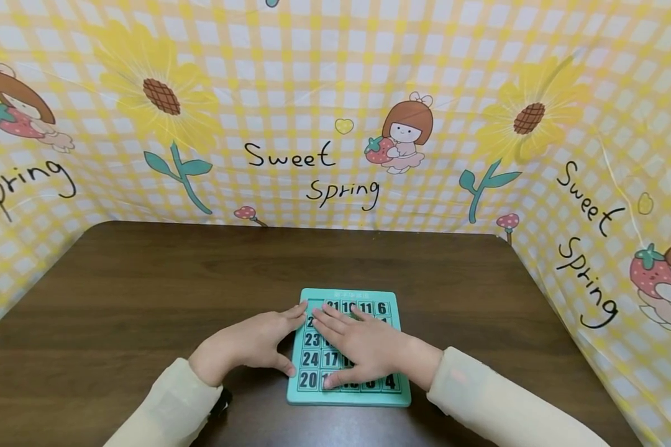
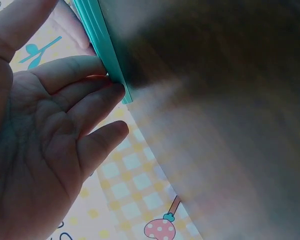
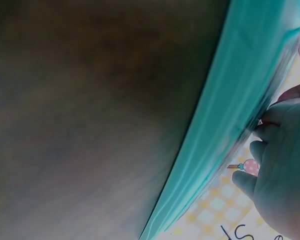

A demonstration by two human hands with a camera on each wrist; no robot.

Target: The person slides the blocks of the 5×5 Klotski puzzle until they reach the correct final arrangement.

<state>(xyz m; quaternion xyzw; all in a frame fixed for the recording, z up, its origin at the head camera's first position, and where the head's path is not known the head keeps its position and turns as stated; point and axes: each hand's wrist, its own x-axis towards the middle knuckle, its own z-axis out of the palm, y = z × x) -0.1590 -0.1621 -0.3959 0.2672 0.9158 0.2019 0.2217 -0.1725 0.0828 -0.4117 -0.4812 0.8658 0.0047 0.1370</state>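
Observation:
A teal number sliding puzzle (image 1: pixel 311 359) lies flat on the table, its black-numbered tiles partly hidden under my right hand. A gap (image 1: pixel 315 303) without a tile shows at its upper left corner. My right hand (image 1: pixel 358 344) is spread over the tiles, fingertips pointing to the upper left column and thumb near the bottom row. Beside the puzzle's left edge is my left hand (image 1: pixel 260 340), its fingertips at the upper part of the frame and its thumb at the lower part. The left wrist view shows those fingers (image 2: pixel 97 102) fairly straight against the teal side.
A dark brown wooden table (image 1: pixel 201 267) carries the puzzle near its front. Yellow checked cloth (image 1: pixel 291 87) with flowers and lettering stands around the back and sides. A black band (image 1: pixel 221 402) shows at the left sleeve.

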